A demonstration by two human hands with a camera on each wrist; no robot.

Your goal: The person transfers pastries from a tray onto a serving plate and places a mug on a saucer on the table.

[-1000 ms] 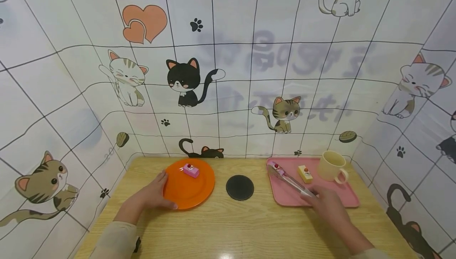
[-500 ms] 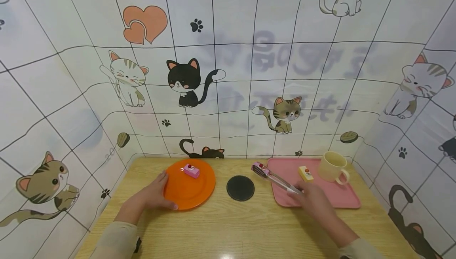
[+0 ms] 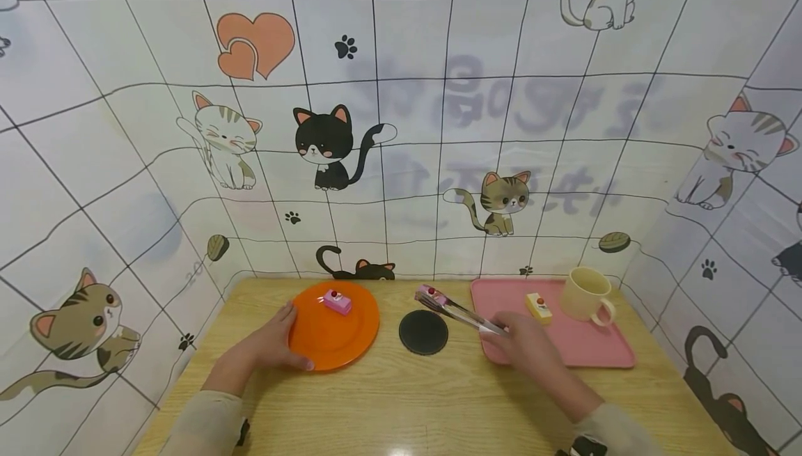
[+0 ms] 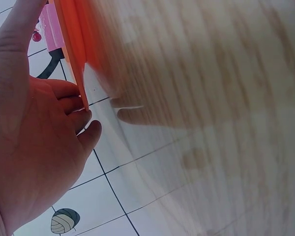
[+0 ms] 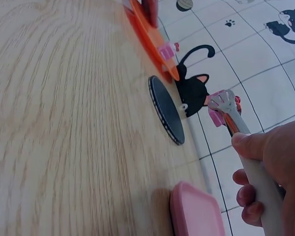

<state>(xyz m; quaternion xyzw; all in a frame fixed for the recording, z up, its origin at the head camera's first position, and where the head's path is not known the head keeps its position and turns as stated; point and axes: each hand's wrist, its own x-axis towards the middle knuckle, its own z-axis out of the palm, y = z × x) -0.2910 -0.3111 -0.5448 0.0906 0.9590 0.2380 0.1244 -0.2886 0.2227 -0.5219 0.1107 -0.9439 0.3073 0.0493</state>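
My right hand [image 3: 528, 344] grips a pair of metal tongs [image 5: 259, 179] by the handle, thumb on one arm and fingers curled on the other. In the tongs' tips is a small pink toy cake slice [image 3: 434, 293] with a red berry on top, held above the table just behind the black coaster [image 3: 423, 333]. At the left, my left hand [image 3: 269, 341] holds the rim of the orange plate [image 3: 326, 348], thumb at the near side and fingers at the left side. On that plate lies another pink toy cake slice [image 3: 337, 301].
A pink tray [image 3: 585, 351] stands at the right, bearing a yellow toy cake slice [image 3: 539, 308] and a yellow mug [image 3: 584, 296]. Cat-printed cloth [image 3: 407, 129] walls in the wooden table [image 3: 376, 407] at the back and both sides.
My right hand has moved left, carrying the pink cake slice in the tongs from the tray's left edge to above the area behind the coaster. The left hand and plate stay put.
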